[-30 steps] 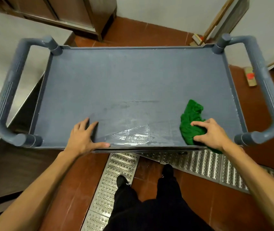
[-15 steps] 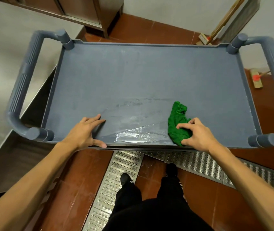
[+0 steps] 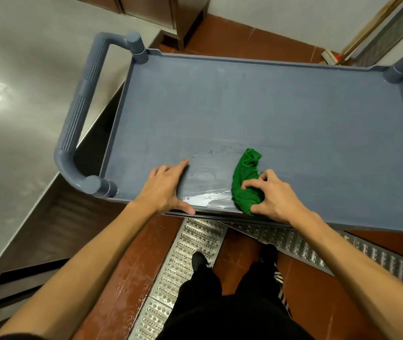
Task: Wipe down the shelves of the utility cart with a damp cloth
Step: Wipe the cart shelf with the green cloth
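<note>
The grey utility cart's top shelf [image 3: 257, 114] fills the middle of the head view. A crumpled green cloth [image 3: 245, 177] lies on the shelf near its front edge. My right hand [image 3: 272, 196] grips the cloth's near end with curled fingers. My left hand [image 3: 165, 187] rests flat on the shelf to the cloth's left, thumb hooked over the front rim. A wet, shiny streak [image 3: 205, 187] shows between the two hands. The lower shelves are hidden under the top one.
A stainless steel counter [image 3: 19, 123] stands close on the left of the cart's left handle [image 3: 80, 119]. Metal drain grates [image 3: 190, 261] cross the red tile floor under my feet. A broom [image 3: 330, 57] leans at the far right by the wall.
My right hand has dragged the green cloth leftward along the front of the shelf, closer to my left hand. The view has shifted so the cart sits further right.
</note>
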The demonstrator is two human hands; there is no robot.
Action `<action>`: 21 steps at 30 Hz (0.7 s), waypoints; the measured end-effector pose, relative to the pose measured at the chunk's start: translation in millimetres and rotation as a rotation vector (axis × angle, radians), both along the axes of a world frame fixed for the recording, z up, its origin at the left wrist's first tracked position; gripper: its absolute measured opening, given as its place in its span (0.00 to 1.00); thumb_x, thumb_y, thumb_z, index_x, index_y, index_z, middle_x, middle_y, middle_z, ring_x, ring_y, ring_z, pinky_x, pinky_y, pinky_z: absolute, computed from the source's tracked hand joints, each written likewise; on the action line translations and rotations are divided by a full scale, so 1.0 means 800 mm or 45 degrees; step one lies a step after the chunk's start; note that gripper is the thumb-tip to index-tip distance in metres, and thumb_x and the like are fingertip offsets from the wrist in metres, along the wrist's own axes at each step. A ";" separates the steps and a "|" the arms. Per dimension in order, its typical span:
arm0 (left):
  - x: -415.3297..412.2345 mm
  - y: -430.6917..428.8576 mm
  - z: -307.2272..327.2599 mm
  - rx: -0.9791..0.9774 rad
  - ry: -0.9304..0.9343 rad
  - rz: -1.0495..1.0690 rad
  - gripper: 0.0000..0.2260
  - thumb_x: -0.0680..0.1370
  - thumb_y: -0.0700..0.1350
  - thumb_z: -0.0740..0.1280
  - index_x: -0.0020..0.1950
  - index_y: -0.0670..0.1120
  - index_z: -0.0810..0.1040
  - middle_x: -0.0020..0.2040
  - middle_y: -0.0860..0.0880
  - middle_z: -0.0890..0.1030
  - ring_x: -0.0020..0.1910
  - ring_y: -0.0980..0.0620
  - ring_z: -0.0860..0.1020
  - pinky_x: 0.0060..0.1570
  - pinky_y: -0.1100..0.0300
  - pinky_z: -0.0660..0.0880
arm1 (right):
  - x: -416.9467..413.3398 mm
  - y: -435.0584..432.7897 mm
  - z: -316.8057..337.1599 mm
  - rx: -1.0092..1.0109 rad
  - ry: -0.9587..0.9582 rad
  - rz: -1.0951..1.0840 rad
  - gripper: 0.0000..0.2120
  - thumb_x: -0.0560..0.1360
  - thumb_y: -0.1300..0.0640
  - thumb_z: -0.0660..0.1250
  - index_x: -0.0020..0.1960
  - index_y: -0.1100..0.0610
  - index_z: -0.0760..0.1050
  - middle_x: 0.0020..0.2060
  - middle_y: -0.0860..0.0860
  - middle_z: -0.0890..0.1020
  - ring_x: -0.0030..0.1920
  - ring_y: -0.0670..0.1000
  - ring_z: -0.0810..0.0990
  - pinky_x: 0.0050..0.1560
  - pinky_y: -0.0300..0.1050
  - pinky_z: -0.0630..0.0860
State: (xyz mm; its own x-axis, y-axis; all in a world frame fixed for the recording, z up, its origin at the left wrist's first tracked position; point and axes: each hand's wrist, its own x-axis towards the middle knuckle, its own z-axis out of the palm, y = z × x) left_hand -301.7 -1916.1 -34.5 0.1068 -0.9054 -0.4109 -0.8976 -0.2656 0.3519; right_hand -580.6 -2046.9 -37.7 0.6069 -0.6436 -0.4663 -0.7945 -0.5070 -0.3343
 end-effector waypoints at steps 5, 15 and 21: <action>0.008 0.011 -0.001 -0.048 0.032 -0.003 0.62 0.58 0.73 0.75 0.82 0.47 0.52 0.78 0.47 0.64 0.77 0.47 0.62 0.77 0.48 0.54 | 0.039 0.010 0.001 -0.020 -0.002 0.051 0.27 0.63 0.47 0.74 0.61 0.36 0.72 0.50 0.48 0.64 0.43 0.55 0.73 0.43 0.44 0.68; 0.082 0.027 -0.003 0.061 0.001 -0.139 0.53 0.61 0.72 0.74 0.81 0.56 0.56 0.82 0.52 0.54 0.80 0.47 0.53 0.76 0.46 0.53 | 0.043 0.011 0.008 -0.012 0.034 0.063 0.28 0.63 0.47 0.74 0.62 0.37 0.73 0.50 0.48 0.64 0.45 0.54 0.73 0.46 0.45 0.71; 0.081 0.019 -0.005 0.016 -0.090 -0.138 0.60 0.55 0.77 0.72 0.81 0.54 0.54 0.78 0.51 0.65 0.74 0.45 0.63 0.72 0.49 0.59 | 0.071 0.016 0.009 -0.023 0.046 0.151 0.27 0.63 0.47 0.75 0.62 0.37 0.73 0.52 0.48 0.65 0.44 0.56 0.75 0.47 0.47 0.75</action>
State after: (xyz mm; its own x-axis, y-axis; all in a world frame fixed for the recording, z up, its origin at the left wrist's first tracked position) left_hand -236.6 -1901.1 -38.2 0.0378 -0.9082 -0.4169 -0.9435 -0.1699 0.2844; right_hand -523.5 -2034.3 -30.3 0.6625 -0.5768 -0.4780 -0.7398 -0.6039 -0.2966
